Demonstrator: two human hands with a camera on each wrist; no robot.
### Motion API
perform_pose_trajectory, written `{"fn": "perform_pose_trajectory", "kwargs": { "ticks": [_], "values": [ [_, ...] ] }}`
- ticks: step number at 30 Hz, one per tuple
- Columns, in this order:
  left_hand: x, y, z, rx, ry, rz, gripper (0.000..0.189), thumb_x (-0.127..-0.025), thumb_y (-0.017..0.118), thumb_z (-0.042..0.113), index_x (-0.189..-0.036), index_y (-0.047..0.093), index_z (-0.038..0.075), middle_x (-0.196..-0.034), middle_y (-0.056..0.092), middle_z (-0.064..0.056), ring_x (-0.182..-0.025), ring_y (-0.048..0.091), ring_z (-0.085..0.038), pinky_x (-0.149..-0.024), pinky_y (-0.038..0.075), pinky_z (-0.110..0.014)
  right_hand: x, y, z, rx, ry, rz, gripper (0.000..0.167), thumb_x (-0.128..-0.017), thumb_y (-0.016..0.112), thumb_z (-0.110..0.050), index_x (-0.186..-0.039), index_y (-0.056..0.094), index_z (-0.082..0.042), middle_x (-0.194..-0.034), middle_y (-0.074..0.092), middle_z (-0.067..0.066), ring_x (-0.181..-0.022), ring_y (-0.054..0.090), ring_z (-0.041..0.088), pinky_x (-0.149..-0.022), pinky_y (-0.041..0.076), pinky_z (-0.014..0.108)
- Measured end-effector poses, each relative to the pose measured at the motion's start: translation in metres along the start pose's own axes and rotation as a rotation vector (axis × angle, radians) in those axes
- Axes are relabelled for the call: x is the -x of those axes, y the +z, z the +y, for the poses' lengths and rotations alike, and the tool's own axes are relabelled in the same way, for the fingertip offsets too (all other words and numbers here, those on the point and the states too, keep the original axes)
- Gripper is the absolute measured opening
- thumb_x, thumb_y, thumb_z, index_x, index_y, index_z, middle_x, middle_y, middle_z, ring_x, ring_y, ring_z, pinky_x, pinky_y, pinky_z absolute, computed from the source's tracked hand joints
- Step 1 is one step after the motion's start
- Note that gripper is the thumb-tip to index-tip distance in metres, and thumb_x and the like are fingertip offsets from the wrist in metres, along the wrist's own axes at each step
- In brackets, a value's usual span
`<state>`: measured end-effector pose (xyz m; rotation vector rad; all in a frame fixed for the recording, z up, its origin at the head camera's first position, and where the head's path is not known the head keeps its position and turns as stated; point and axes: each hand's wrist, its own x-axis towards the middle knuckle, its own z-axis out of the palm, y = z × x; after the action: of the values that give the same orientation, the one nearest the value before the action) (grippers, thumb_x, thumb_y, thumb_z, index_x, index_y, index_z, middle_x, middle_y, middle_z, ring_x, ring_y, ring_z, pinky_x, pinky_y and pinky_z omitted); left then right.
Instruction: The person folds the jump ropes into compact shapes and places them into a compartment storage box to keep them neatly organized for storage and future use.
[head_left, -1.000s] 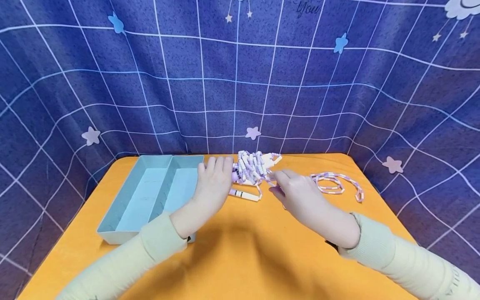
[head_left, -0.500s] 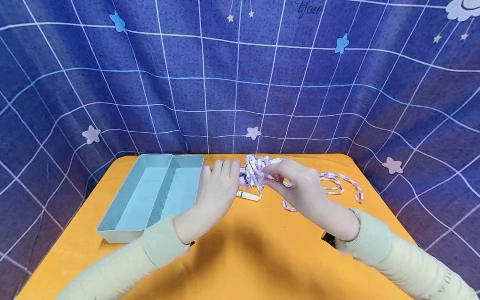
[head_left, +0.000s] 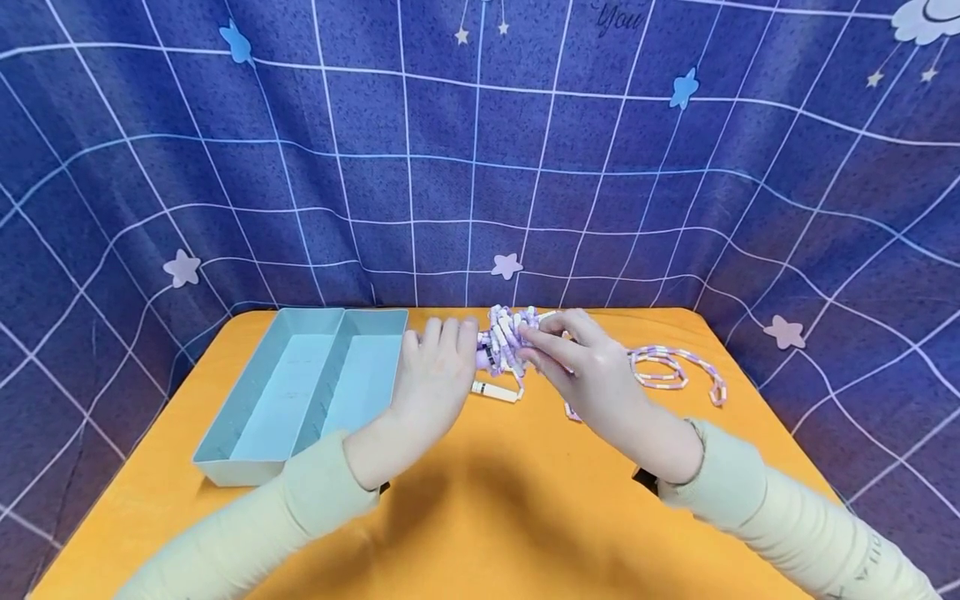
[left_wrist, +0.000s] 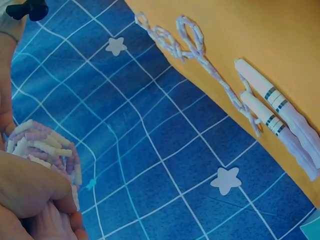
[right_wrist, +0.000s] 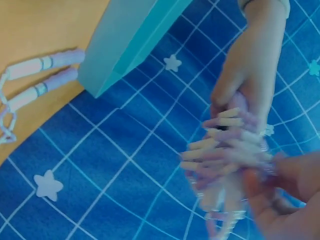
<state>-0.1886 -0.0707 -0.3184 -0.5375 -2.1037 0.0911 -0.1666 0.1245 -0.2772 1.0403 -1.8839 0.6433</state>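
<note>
A bundled beaded jump rope [head_left: 504,340], purple and white, is wound around its own handles above the table. My left hand [head_left: 435,367] grips the purple handle ends [left_wrist: 51,222], its fingers curled round them. On the other side, my right hand [head_left: 592,362] pinches the wound beads between thumb and fingers, as the right wrist view shows. A second jump rope [head_left: 678,354] lies loosely looped on the table at the right. Its two white-and-purple handles [left_wrist: 262,107] rest side by side behind and below the bundle; in the head view my left hand partly hides them.
A light blue tray [head_left: 311,375] with two compartments stands at the left of the orange-covered table [head_left: 487,517]. Behind the table hangs a dark blue curtain [head_left: 442,192] with a grid and stars, reaching round both sides.
The bundle and my left hand have shifted slightly right. My right hand has moved from the loose rope end up to the wound beads, and now pinches there.
</note>
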Motion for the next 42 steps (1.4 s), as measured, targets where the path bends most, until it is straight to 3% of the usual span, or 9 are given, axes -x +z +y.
{"fn": "perform_pose_trajectory", "kwargs": {
  "ticks": [4,12,20,23,27,32,35,39,42],
  "values": [
    [0.000,0.001,-0.001,-0.006,-0.018,0.003,0.018,-0.093,0.033,0.005,-0.095,0.051,0.002,-0.075,0.050,-0.009,-0.071,0.046,-0.026,-0.056,0.030,-0.036,0.000,0.001,0.000,0.034,-0.001,-0.059,0.024,-0.078,0.067,0.005,-0.101,0.070,0.002,-0.090,0.057,0.011,-0.080,0.053,0.022,-0.064,0.048,0.029],
    [0.000,0.003,-0.001,0.002,-0.031,0.047,0.018,-0.093,0.033,0.005,-0.092,0.051,0.002,-0.072,0.048,-0.009,-0.069,0.044,-0.026,-0.055,0.029,-0.037,0.001,0.003,0.001,-0.014,0.068,0.057,0.017,-0.070,0.078,0.000,-0.086,0.071,0.000,-0.081,0.065,0.008,-0.063,0.056,0.015,-0.053,0.046,0.023],
    [-0.002,0.003,0.000,0.000,-0.047,0.052,0.017,-0.094,0.034,0.005,-0.093,0.051,0.002,-0.073,0.049,-0.009,-0.069,0.045,-0.026,-0.056,0.029,-0.037,0.007,0.009,-0.004,0.126,-0.001,-0.017,0.023,-0.071,0.079,-0.006,-0.089,0.067,-0.001,-0.089,0.061,0.009,-0.079,0.057,0.021,-0.064,0.052,0.028],
    [-0.002,0.003,0.001,-0.002,-0.048,0.052,0.020,-0.094,0.032,0.005,-0.093,0.052,0.002,-0.073,0.049,-0.009,-0.069,0.045,-0.027,-0.055,0.029,-0.037,0.007,0.011,-0.002,0.141,-0.032,0.012,0.017,-0.073,0.072,0.000,-0.088,0.066,-0.001,-0.087,0.062,0.008,-0.077,0.057,0.021,-0.063,0.052,0.028],
    [-0.001,0.002,0.002,-0.007,-0.046,0.058,0.019,-0.093,0.033,0.004,-0.094,0.052,0.002,-0.073,0.049,-0.009,-0.069,0.045,-0.027,-0.055,0.029,-0.036,0.007,0.012,0.000,0.103,-0.048,0.062,0.015,-0.073,0.064,0.001,-0.088,0.067,-0.003,-0.087,0.062,0.009,-0.079,0.054,0.024,-0.063,0.050,0.030],
    [-0.001,0.002,0.001,-0.014,-0.050,0.077,0.023,-0.094,0.029,0.004,-0.095,0.052,0.002,-0.073,0.049,-0.009,-0.069,0.044,-0.026,-0.055,0.029,-0.037,0.006,0.011,0.003,0.012,-0.042,0.077,0.016,-0.074,0.065,0.003,-0.089,0.067,-0.003,-0.096,0.061,0.014,-0.095,0.054,0.034,-0.081,0.047,0.040],
    [-0.001,0.003,0.000,-0.020,-0.053,0.082,0.022,-0.094,0.030,0.004,-0.093,0.052,0.002,-0.072,0.048,-0.009,-0.068,0.044,-0.026,-0.055,0.029,-0.037,0.006,0.010,0.005,-0.027,-0.035,0.076,0.019,-0.076,0.065,0.004,-0.094,0.068,-0.002,-0.093,0.065,0.011,-0.093,0.058,0.030,-0.087,0.047,0.038],
    [0.000,0.003,-0.002,-0.022,-0.050,0.065,0.015,-0.092,0.036,0.004,-0.091,0.051,0.002,-0.072,0.047,-0.009,-0.067,0.043,-0.026,-0.055,0.029,-0.036,0.007,0.010,0.006,-0.078,-0.031,0.045,0.017,-0.084,0.061,0.002,-0.100,0.064,0.002,-0.093,0.066,0.011,-0.087,0.057,0.025,-0.080,0.048,0.031],
    [-0.001,0.002,-0.003,-0.005,-0.049,0.046,0.014,-0.090,0.037,0.003,-0.092,0.050,0.002,-0.072,0.047,-0.009,-0.067,0.043,-0.026,-0.055,0.029,-0.036,0.007,0.011,0.006,-0.109,-0.047,0.022,0.010,-0.093,0.054,-0.005,-0.098,0.060,0.002,-0.092,0.063,0.010,-0.086,0.055,0.023,-0.076,0.046,0.028]
  ]
}}
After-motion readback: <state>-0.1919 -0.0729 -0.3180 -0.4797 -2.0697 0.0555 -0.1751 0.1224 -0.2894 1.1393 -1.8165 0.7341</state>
